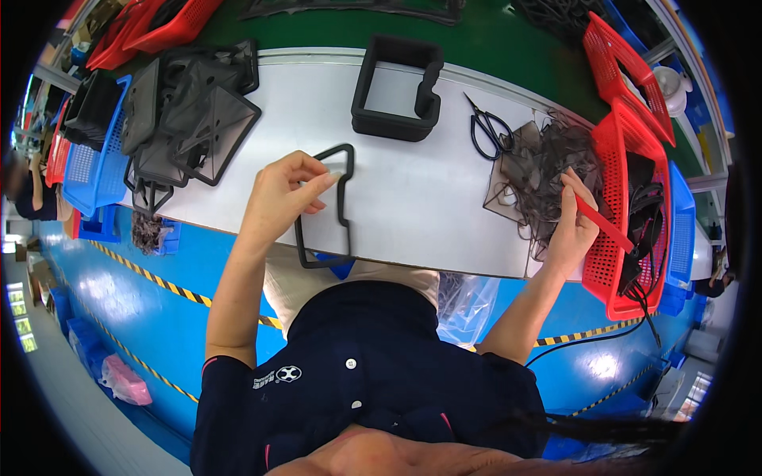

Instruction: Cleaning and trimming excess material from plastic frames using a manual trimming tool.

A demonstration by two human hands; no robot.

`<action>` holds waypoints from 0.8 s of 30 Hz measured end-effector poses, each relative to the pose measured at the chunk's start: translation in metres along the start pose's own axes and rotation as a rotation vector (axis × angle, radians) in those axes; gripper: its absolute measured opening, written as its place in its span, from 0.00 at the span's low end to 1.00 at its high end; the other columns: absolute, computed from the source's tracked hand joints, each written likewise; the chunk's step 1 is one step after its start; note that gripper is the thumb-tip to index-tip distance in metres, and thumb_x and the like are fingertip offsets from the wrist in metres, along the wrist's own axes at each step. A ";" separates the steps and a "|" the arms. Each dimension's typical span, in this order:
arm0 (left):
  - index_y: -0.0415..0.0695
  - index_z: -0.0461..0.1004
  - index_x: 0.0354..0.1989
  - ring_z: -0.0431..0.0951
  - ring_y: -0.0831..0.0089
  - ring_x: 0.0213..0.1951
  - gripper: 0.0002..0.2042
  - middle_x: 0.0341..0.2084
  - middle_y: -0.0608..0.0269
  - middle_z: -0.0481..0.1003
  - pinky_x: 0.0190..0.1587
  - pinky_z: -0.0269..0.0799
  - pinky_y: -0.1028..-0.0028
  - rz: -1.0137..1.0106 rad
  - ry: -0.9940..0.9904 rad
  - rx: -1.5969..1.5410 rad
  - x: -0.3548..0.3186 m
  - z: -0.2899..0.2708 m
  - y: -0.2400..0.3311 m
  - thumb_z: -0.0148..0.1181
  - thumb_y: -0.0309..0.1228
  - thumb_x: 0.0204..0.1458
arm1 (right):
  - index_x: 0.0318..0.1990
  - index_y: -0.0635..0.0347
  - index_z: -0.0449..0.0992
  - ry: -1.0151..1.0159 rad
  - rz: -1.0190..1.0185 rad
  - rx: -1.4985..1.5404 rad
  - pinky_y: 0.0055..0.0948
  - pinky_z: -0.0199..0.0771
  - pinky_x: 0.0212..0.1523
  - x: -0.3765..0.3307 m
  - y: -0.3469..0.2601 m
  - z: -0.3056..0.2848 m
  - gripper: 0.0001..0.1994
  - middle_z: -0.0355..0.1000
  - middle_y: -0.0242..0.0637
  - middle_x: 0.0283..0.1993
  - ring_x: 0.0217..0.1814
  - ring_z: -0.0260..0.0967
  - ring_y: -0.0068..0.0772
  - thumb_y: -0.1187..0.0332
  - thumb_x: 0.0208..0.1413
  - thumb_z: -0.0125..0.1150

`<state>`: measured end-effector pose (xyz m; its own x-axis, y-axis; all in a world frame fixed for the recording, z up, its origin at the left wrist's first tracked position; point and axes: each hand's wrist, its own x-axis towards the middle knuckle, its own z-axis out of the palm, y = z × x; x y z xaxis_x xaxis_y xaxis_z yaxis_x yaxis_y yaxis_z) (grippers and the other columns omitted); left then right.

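Note:
My left hand (290, 190) pinches a thin black rubber frame (344, 198) by its upper part, between thumb and fingers. The frame hangs over the table's front edge, with a notch on its right side. My right hand (573, 226) is closed on a slim red stick-like tool (605, 225) whose kind I cannot make out. It is at the right end of the table, beside a tangled heap of dark film scraps (548, 170). Black-handled scissors (488, 131) lie left of that heap. Farther back, a neat stack of black frames (397, 123) stands on the white table (444, 206).
Dark sheets with frames (194, 111) are piled at the table's left. A blue basket (95, 166) stands beyond them. On the right are a red basket (615, 190) with black cables and another red basket (615, 59). A clear plastic bag (468, 305) hangs below the table.

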<state>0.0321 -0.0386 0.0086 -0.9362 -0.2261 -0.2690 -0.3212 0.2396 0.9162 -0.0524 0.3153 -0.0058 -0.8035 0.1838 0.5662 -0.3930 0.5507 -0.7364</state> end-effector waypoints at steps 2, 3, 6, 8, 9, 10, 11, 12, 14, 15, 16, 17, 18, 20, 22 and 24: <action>0.36 0.73 0.31 0.73 0.80 0.18 0.11 0.23 0.61 0.75 0.21 0.69 0.83 0.038 0.097 0.012 -0.002 0.003 -0.010 0.61 0.32 0.50 | 0.37 0.64 0.76 0.011 -0.062 -0.034 0.26 0.65 0.47 -0.005 -0.012 0.007 0.08 0.75 0.40 0.41 0.43 0.69 0.29 0.76 0.56 0.49; 0.35 0.74 0.30 0.71 0.81 0.17 0.11 0.21 0.61 0.75 0.21 0.69 0.82 0.042 0.147 -0.016 -0.005 -0.003 -0.013 0.61 0.33 0.49 | 0.37 0.64 0.76 0.010 -0.056 -0.034 0.26 0.65 0.47 -0.009 -0.023 0.013 0.08 0.75 0.40 0.41 0.43 0.69 0.29 0.76 0.56 0.49; 0.37 0.74 0.21 0.62 0.82 0.14 0.14 0.11 0.65 0.70 0.18 0.58 0.80 0.091 0.338 0.290 -0.008 -0.027 -0.029 0.62 0.37 0.48 | 0.35 0.64 0.75 -0.237 0.214 0.232 0.29 0.68 0.40 -0.028 -0.048 0.027 0.07 0.74 0.38 0.33 0.35 0.70 0.30 0.77 0.55 0.47; 0.37 0.74 0.20 0.62 0.80 0.14 0.15 0.10 0.64 0.69 0.18 0.57 0.78 0.031 0.290 0.438 -0.014 -0.029 -0.037 0.63 0.38 0.47 | 0.34 0.63 0.73 -0.577 0.165 0.126 0.29 0.69 0.31 -0.047 -0.064 0.053 0.05 0.72 0.39 0.27 0.28 0.70 0.35 0.75 0.53 0.50; 0.38 0.74 0.20 0.62 0.78 0.13 0.16 0.09 0.64 0.68 0.18 0.57 0.77 -0.019 0.221 0.573 -0.016 -0.028 -0.039 0.63 0.40 0.46 | 0.33 0.62 0.72 -0.732 0.098 0.021 0.30 0.69 0.26 -0.056 -0.078 0.066 0.04 0.72 0.39 0.24 0.25 0.70 0.37 0.73 0.51 0.52; 0.39 0.74 0.19 0.65 0.73 0.13 0.16 0.09 0.62 0.68 0.18 0.59 0.74 -0.004 0.170 0.623 -0.020 -0.018 -0.034 0.65 0.41 0.44 | 0.32 0.62 0.71 -0.805 -0.010 -0.031 0.31 0.69 0.25 -0.067 -0.083 0.078 0.05 0.71 0.40 0.24 0.24 0.70 0.40 0.70 0.50 0.55; 0.39 0.74 0.19 0.65 0.73 0.13 0.16 0.09 0.62 0.68 0.18 0.59 0.74 -0.001 0.172 0.621 -0.027 -0.011 -0.033 0.65 0.41 0.44 | 0.31 0.62 0.70 -0.877 -0.132 -0.079 0.31 0.69 0.23 -0.080 -0.088 0.087 0.07 0.71 0.41 0.23 0.23 0.70 0.43 0.68 0.49 0.57; 0.38 0.73 0.18 0.63 0.77 0.13 0.15 0.08 0.62 0.67 0.17 0.57 0.76 0.024 0.153 0.618 -0.032 -0.004 -0.034 0.66 0.38 0.43 | 0.31 0.62 0.70 -0.873 -0.135 -0.082 0.31 0.69 0.23 -0.085 -0.092 0.093 0.07 0.71 0.41 0.23 0.23 0.70 0.43 0.68 0.49 0.57; 0.36 0.72 0.18 0.64 0.79 0.12 0.12 0.08 0.63 0.68 0.17 0.57 0.78 0.050 0.149 0.623 -0.036 0.005 -0.036 0.67 0.32 0.41 | 0.29 0.62 0.68 -1.118 -0.088 -0.291 0.35 0.70 0.25 -0.088 -0.093 0.100 0.11 0.72 0.41 0.24 0.25 0.72 0.43 0.65 0.47 0.60; 0.36 0.72 0.18 0.64 0.79 0.12 0.12 0.08 0.63 0.68 0.17 0.57 0.78 0.054 0.145 0.621 -0.037 0.005 -0.035 0.67 0.32 0.41 | 0.29 0.62 0.68 -1.115 -0.085 -0.295 0.35 0.70 0.25 -0.088 -0.094 0.101 0.11 0.72 0.41 0.24 0.25 0.72 0.43 0.65 0.47 0.60; 0.37 0.71 0.17 0.65 0.81 0.13 0.12 0.09 0.64 0.68 0.18 0.58 0.79 0.058 0.167 0.591 -0.036 0.006 -0.035 0.66 0.31 0.41 | 0.28 0.62 0.67 -1.090 -0.095 -0.263 0.36 0.70 0.25 -0.087 -0.094 0.102 0.12 0.71 0.41 0.23 0.25 0.72 0.44 0.64 0.47 0.60; 0.37 0.70 0.17 0.65 0.82 0.14 0.11 0.09 0.64 0.68 0.18 0.60 0.80 0.064 0.189 0.561 -0.035 0.006 -0.033 0.65 0.30 0.41 | 0.28 0.63 0.67 -1.062 -0.107 -0.231 0.37 0.71 0.25 -0.086 -0.094 0.101 0.13 0.71 0.41 0.23 0.25 0.72 0.44 0.63 0.47 0.61; 0.37 0.70 0.17 0.65 0.82 0.14 0.11 0.09 0.64 0.68 0.18 0.60 0.80 0.083 0.184 0.560 -0.039 0.006 -0.030 0.65 0.30 0.41 | 0.28 0.62 0.67 -1.026 -0.125 -0.190 0.39 0.70 0.25 -0.089 -0.091 0.102 0.12 0.70 0.41 0.22 0.25 0.72 0.44 0.63 0.48 0.60; 0.37 0.69 0.17 0.66 0.84 0.15 0.10 0.11 0.66 0.70 0.21 0.62 0.83 0.145 0.332 0.478 -0.046 0.003 -0.020 0.64 0.26 0.42 | 0.28 0.61 0.68 -0.941 -0.101 -0.091 0.37 0.69 0.24 -0.086 -0.094 0.101 0.10 0.71 0.40 0.23 0.24 0.71 0.41 0.64 0.47 0.60; 0.38 0.69 0.17 0.70 0.83 0.16 0.09 0.11 0.65 0.71 0.21 0.63 0.83 0.283 0.391 0.420 -0.050 0.000 -0.006 0.64 0.24 0.41 | 0.28 0.61 0.69 -0.877 -0.093 -0.037 0.36 0.69 0.24 -0.080 -0.100 0.097 0.10 0.71 0.39 0.24 0.23 0.70 0.40 0.65 0.46 0.61; 0.38 0.69 0.18 0.75 0.80 0.18 0.08 0.14 0.64 0.74 0.23 0.68 0.82 0.433 0.432 0.332 -0.050 0.000 0.004 0.64 0.20 0.40 | 0.29 0.60 0.70 -0.667 -0.068 0.097 0.31 0.69 0.23 -0.074 -0.100 0.093 0.09 0.72 0.37 0.24 0.22 0.70 0.36 0.68 0.44 0.63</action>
<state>0.0777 -0.0258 0.0260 -0.8712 -0.3845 0.3053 -0.0234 0.6536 0.7565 0.0047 0.1708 -0.0090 -0.8671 -0.4080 0.2858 -0.4660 0.4619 -0.7546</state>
